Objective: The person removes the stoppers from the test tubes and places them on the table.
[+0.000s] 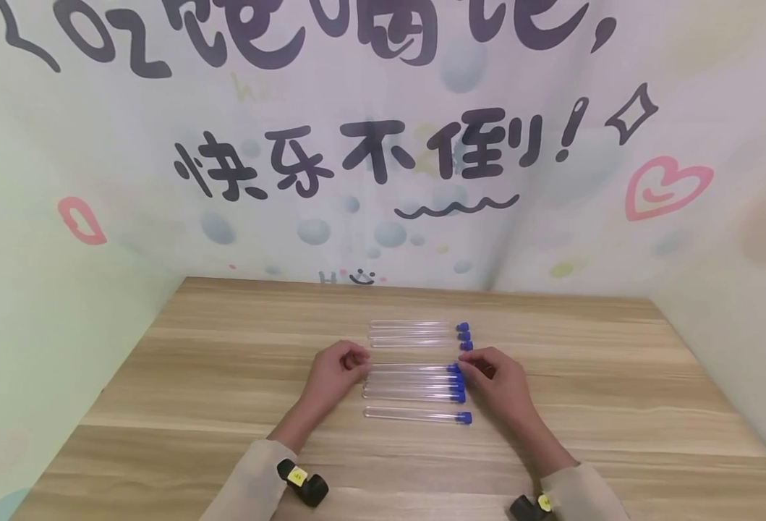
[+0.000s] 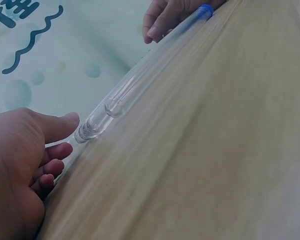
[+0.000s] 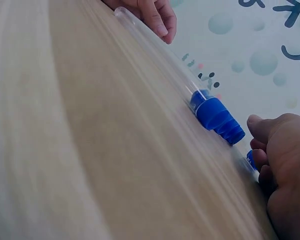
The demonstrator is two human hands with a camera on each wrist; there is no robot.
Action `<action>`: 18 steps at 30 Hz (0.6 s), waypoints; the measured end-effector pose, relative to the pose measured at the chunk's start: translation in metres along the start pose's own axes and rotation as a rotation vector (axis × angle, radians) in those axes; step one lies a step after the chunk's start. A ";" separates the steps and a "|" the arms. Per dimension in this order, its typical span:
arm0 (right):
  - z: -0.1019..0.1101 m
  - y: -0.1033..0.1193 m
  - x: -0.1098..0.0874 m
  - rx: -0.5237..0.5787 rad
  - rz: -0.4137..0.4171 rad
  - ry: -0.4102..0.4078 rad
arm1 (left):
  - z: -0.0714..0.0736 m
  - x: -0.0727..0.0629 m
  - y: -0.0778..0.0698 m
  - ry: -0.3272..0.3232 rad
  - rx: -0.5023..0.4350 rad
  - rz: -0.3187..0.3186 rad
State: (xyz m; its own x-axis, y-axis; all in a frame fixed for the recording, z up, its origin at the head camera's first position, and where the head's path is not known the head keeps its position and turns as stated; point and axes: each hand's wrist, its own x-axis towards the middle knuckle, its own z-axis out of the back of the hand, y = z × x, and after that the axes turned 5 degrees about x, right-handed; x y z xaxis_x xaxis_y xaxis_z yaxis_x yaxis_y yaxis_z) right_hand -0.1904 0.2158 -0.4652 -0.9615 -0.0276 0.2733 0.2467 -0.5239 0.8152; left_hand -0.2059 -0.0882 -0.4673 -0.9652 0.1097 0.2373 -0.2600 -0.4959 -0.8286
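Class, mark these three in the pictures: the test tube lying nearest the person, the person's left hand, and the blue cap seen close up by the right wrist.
nearest test tube point(image 1: 415, 414), head view, middle of its clear barrel
left hand point(image 1: 335, 373), head view, back of the hand
blue cap point(image 3: 217, 119), right wrist view, ribbed side of the cap

Clear, glossy test tubes point(image 1: 415, 369), glass or perhaps plastic, carry ribbed blue plastic stoppers point(image 3: 217, 117). They lie on a table point(image 1: 226, 391) of pale, matt wood grain. The backdrop point(image 1: 383, 145) looks like smooth printed fabric.
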 end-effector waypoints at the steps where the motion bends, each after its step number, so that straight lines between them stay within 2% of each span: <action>1: 0.000 0.000 0.000 0.000 0.002 0.005 | 0.000 0.000 0.000 0.003 0.003 0.001; 11: 0.000 -0.001 0.001 -0.060 0.012 0.031 | -0.001 -0.001 0.001 0.008 0.011 0.004; 18: -0.001 -0.001 0.003 -0.083 0.028 0.047 | -0.001 0.001 0.001 0.012 0.057 -0.025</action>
State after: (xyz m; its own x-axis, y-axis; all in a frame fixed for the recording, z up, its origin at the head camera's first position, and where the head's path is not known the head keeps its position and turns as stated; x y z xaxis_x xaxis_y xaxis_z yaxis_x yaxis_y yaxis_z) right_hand -0.1938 0.2156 -0.4655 -0.9596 -0.0819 0.2693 0.2643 -0.5915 0.7618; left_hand -0.2068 -0.0882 -0.4686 -0.9588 0.1325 0.2512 -0.2823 -0.5408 -0.7923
